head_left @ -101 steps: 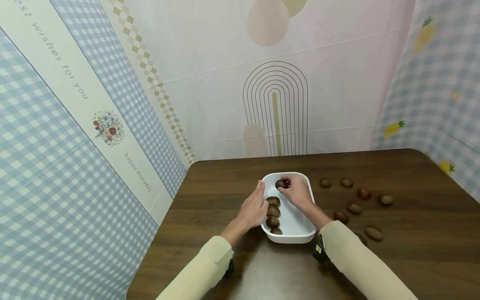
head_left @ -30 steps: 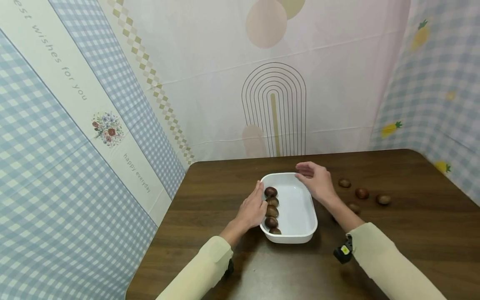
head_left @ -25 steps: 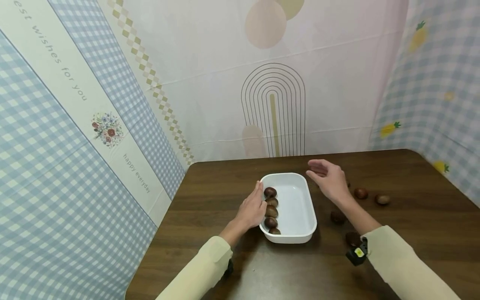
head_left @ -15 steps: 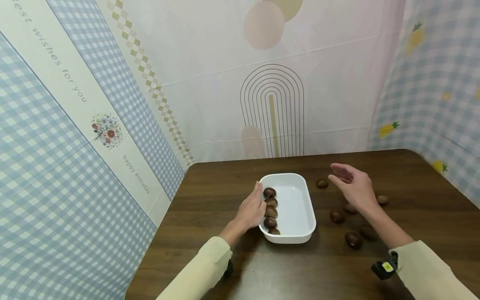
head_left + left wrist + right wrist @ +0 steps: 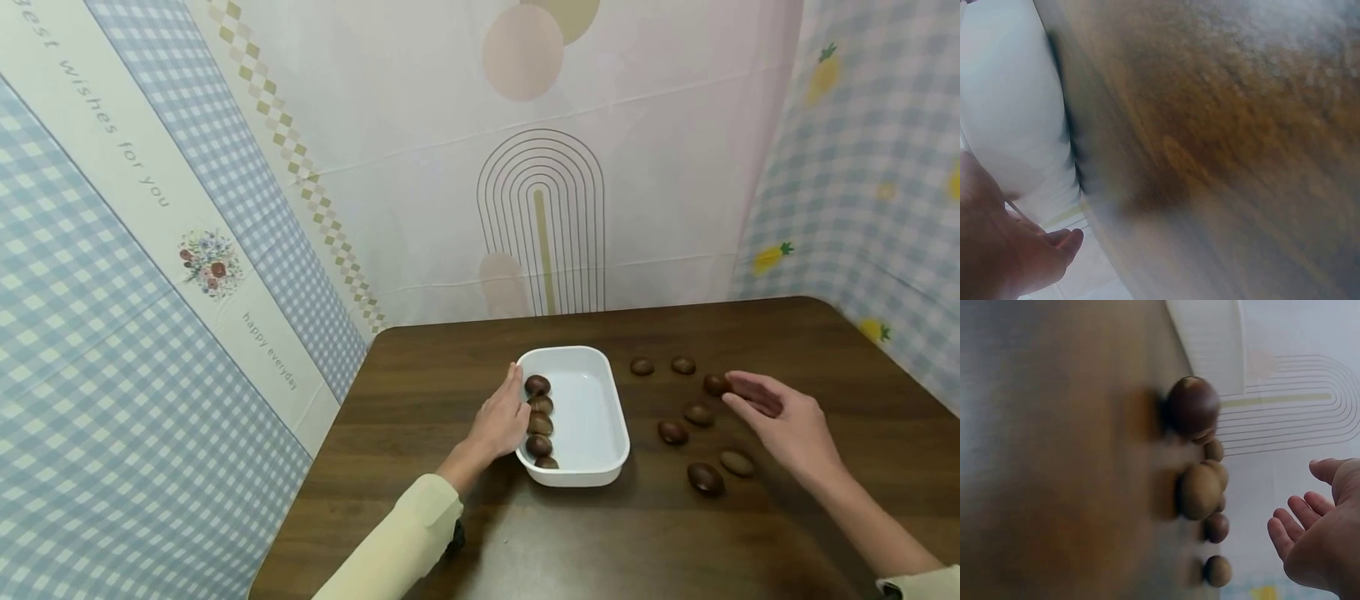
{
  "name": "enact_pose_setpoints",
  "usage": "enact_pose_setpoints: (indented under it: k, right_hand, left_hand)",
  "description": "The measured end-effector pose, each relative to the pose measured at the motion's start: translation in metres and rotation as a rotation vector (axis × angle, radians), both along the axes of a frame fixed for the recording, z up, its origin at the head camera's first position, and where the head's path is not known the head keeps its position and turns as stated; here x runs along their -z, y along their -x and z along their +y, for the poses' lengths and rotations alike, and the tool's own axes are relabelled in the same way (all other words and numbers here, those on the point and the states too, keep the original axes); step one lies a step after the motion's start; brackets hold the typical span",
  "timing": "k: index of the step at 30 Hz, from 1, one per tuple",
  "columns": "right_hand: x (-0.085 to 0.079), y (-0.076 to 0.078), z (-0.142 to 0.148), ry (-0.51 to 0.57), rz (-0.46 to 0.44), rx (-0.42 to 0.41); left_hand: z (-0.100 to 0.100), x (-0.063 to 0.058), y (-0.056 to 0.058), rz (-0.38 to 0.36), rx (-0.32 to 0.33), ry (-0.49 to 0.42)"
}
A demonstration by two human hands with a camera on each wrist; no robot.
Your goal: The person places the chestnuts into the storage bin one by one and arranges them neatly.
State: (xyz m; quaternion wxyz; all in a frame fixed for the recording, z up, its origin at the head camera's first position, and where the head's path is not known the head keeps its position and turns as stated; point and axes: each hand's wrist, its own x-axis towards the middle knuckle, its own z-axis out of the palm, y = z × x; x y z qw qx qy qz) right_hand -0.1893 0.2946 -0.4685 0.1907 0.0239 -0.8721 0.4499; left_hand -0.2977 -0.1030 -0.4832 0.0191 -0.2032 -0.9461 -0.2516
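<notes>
Brown chestnut (image 5: 716, 384) lies right of the white tray (image 5: 588, 421), just tray-side of your nearer right grip (image 5: 783, 423), loosely parted, empty

The left hand (image 5: 497, 423) is resting against the left side of a white dish (image 5: 624, 433), which is sitting on a brown table (image 5: 420, 383). Five nuts (image 5: 539, 424) are lying in a row along the dish's left wall. Seven loose nuts (image 5: 672, 432) are showing to its right. The right hand (image 5: 780, 418) is hovering just beside one. Printed cloth (image 5: 420, 200) is hanging behind.
</notes>
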Motion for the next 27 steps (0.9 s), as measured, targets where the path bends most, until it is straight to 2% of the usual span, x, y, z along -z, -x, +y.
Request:
enact_pose_setpoints:
  k: [7, 13, 20, 22, 27]
  right_hand:
    - [0.02, -0.015, 0.003, -0.011, -0.044, 0.01]
    - [0.031, -0.024, 0.003, -0.012, -0.103, -0.027]
    - [0.034, -0.031, 0.005, -0.027, -0.27, -0.06]
    - [0.035, -0.031, 0.005, -0.032, -0.29, -0.07]
    - [0.037, -0.031, 0.005, -0.058, -0.274, -0.08]
  left_hand:
    - [-0.002, -0.001, -0.001, -0.015, 0.005, -0.003]
    - [0.0, -0.001, 0.001, -0.01, 0.002, 0.007]
    - [0.001, -0.002, -0.001, -0.01, -0.007, 0.009]
    - [0.001, -0.002, -0.001, -0.008, -0.006, 0.007]
    - [0.0, 0.0, 0.0, -0.003, -0.002, 0.003]
